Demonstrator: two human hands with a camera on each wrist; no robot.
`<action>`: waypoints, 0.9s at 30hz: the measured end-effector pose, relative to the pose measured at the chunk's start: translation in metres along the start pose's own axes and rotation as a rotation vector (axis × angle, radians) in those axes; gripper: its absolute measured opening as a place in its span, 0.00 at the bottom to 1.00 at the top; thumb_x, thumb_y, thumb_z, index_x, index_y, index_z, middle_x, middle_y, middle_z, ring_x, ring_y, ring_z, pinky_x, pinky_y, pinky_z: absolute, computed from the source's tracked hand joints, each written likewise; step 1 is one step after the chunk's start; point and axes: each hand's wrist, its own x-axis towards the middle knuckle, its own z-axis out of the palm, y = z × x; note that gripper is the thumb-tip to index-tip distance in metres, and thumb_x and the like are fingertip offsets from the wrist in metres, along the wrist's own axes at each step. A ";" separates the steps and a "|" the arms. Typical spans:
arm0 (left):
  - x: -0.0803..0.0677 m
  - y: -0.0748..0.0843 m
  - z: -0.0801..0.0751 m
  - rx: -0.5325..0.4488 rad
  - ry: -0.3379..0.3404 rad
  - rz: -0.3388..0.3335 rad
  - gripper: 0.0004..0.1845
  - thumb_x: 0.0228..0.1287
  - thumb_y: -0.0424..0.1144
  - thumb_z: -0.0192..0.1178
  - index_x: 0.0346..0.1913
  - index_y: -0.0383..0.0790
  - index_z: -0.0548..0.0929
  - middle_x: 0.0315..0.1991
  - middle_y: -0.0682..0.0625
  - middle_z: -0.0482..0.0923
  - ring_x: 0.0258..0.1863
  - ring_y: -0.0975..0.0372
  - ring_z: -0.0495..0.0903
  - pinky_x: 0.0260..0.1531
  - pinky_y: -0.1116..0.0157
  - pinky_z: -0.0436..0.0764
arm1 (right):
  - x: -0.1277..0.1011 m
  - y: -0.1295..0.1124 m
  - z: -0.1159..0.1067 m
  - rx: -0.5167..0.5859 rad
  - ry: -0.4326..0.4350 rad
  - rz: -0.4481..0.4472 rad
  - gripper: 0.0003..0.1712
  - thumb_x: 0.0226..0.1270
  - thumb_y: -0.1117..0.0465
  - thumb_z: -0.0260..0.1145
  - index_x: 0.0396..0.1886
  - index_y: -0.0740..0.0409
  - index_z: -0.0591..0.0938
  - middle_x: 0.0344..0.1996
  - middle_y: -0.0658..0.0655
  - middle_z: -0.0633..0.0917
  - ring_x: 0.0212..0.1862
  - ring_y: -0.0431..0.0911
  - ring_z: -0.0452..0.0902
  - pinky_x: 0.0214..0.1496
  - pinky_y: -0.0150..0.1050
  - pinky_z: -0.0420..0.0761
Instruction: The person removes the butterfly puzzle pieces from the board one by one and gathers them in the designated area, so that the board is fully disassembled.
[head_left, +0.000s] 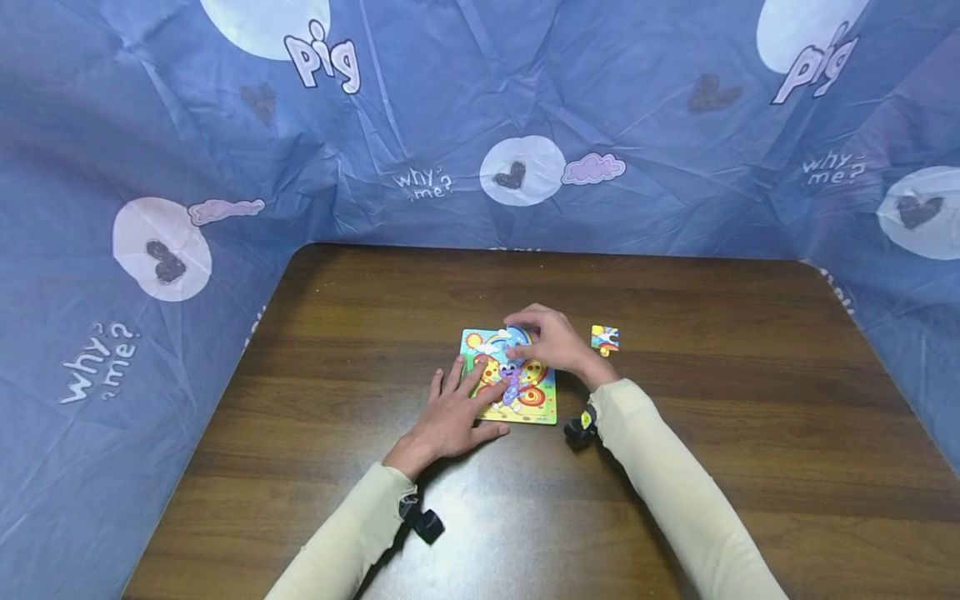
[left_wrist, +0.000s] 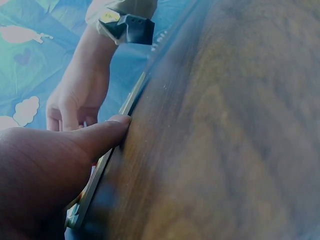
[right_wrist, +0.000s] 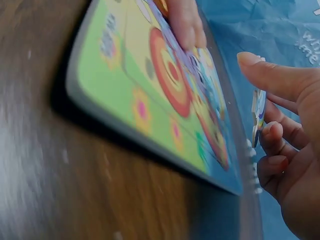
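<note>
A colourful butterfly jigsaw puzzle board [head_left: 550, 408] lies on the wooden table in the head view. My left hand [head_left: 448, 419] rests spread over its left side, with the fingers fairly straight. The left thumb [left_wrist: 107, 132] lies at the board's near edge in the left wrist view. Over the board's upper part, my right hand [head_left: 557, 340] pinches a jigsaw puzzle piece [right_wrist: 258, 112] between thumb and fingers. The right wrist view shows that piece edge-on, raised above the board, its printed face mostly hidden. The purple butterfly's face and red-orange wings show on the board.
One loose puzzle piece [head_left: 604, 335] with a rainbow print lies on the table [head_left: 720, 400], right of the board. Blue printed fabric [head_left: 450, 100] hangs behind and at the sides of the table. Small black cameras [head_left: 429, 527] are strapped at both wrists.
</note>
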 end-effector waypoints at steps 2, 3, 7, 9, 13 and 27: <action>0.000 0.000 0.000 0.002 -0.002 0.001 0.37 0.69 0.65 0.55 0.77 0.62 0.60 0.83 0.45 0.43 0.81 0.40 0.38 0.76 0.34 0.43 | -0.003 0.003 -0.006 -0.019 0.013 -0.007 0.30 0.54 0.58 0.80 0.58 0.58 0.84 0.46 0.56 0.84 0.32 0.44 0.70 0.36 0.34 0.71; 0.000 0.001 0.000 0.003 -0.004 0.000 0.37 0.68 0.65 0.54 0.78 0.63 0.60 0.83 0.45 0.43 0.82 0.40 0.38 0.76 0.34 0.43 | -0.005 0.004 -0.009 -0.029 0.023 -0.014 0.30 0.53 0.58 0.80 0.57 0.59 0.84 0.45 0.56 0.84 0.32 0.43 0.70 0.35 0.34 0.70; 0.000 0.002 -0.001 0.006 -0.007 0.002 0.38 0.68 0.65 0.54 0.78 0.63 0.59 0.83 0.46 0.43 0.82 0.40 0.37 0.76 0.34 0.43 | -0.013 0.009 -0.022 -0.061 0.045 -0.026 0.30 0.51 0.59 0.81 0.56 0.60 0.85 0.43 0.57 0.84 0.31 0.43 0.70 0.34 0.32 0.69; 0.000 0.002 -0.001 0.002 -0.005 0.001 0.38 0.68 0.65 0.54 0.78 0.62 0.60 0.83 0.46 0.43 0.82 0.40 0.37 0.76 0.34 0.43 | -0.017 0.012 -0.028 -0.072 0.045 -0.019 0.31 0.51 0.60 0.81 0.57 0.60 0.84 0.44 0.58 0.84 0.31 0.43 0.70 0.33 0.32 0.69; 0.000 0.001 0.000 -0.001 -0.005 -0.002 0.38 0.68 0.65 0.54 0.78 0.63 0.59 0.83 0.46 0.42 0.82 0.41 0.37 0.76 0.34 0.42 | -0.027 0.018 -0.042 -0.091 0.033 0.027 0.31 0.52 0.60 0.81 0.58 0.60 0.84 0.46 0.58 0.83 0.34 0.45 0.70 0.34 0.33 0.70; 0.000 0.000 0.001 -0.005 0.001 -0.002 0.38 0.68 0.65 0.55 0.77 0.63 0.60 0.83 0.47 0.42 0.82 0.41 0.37 0.76 0.34 0.42 | -0.054 0.049 -0.078 -0.161 0.078 0.085 0.32 0.50 0.63 0.81 0.58 0.61 0.84 0.49 0.61 0.83 0.40 0.48 0.73 0.40 0.34 0.70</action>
